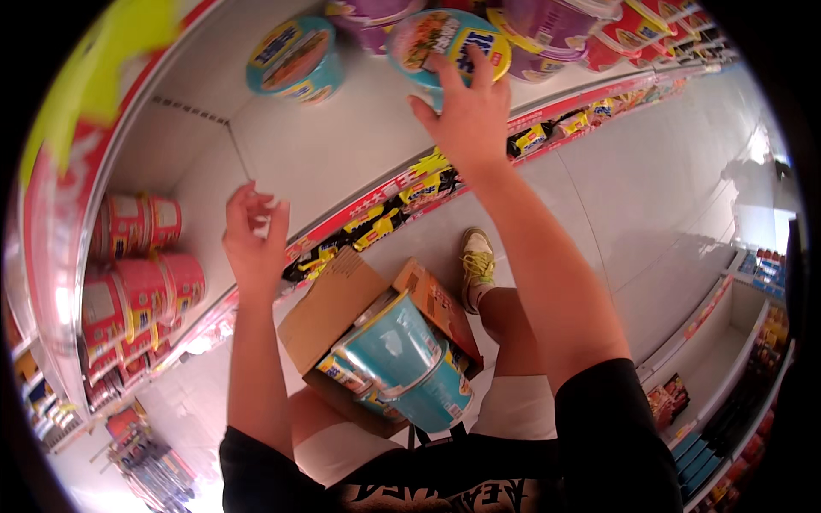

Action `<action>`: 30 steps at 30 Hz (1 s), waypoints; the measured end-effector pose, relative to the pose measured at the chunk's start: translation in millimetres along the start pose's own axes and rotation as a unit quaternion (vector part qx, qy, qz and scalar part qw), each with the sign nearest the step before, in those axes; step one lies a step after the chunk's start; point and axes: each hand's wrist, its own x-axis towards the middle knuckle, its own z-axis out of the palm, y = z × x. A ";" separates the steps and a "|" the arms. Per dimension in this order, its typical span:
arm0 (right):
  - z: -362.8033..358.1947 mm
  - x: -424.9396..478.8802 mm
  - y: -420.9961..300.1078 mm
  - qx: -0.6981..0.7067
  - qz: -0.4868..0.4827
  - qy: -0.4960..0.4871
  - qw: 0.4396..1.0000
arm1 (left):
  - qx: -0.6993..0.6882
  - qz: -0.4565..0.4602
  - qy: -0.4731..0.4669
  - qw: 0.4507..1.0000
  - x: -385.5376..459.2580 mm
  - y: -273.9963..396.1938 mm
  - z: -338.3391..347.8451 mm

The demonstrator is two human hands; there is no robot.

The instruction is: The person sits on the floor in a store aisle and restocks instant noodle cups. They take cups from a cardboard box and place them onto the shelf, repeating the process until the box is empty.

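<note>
My right hand (pixel 468 115) lies with spread fingers on the lid of a teal instant noodle tub (pixel 417 45) at the shelf's back, beside purple tubs (pixel 551 25). Whether it grips the tub cannot be told. My left hand (pixel 256 231) hangs over the front part of the shelf (pixel 340 147), fingers loosely bent and holding nothing. Another teal tub (pixel 296 59) stands apart to the left on that shelf. Below, between my legs, an opened cardboard box (pixel 340 301) holds several teal tubs (pixel 397 346), some lying on their sides.
Stacked pink tubs (pixel 141 288) fill a shelf section at left. Red tubs (pixel 628 32) stand at the upper right. Black and yellow noodle packets (pixel 378 224) line a lower shelf. My shoe (pixel 478 260) is beside the box. Another shelving unit (pixel 712 333) stands at right.
</note>
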 end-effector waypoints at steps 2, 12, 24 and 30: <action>3.1 2.9 0.7 0.022 -0.005 0.023 0.999 | 0.064 -0.012 -0.010 0.998 49.6 1.5 20.8; -3.5 1.1 8.3 0.077 -0.018 0.054 0.995 | 0.091 0.008 0.021 0.996 149.9 -14.0 81.0; -198.4 -99.3 27.1 0.282 -0.017 -0.025 0.959 | -0.059 -0.040 0.141 0.987 -54.5 -5.1 -80.5; -330.4 -239.8 38.0 0.479 0.330 -0.027 0.813 | -0.108 -0.180 0.209 0.955 -242.1 6.4 -151.5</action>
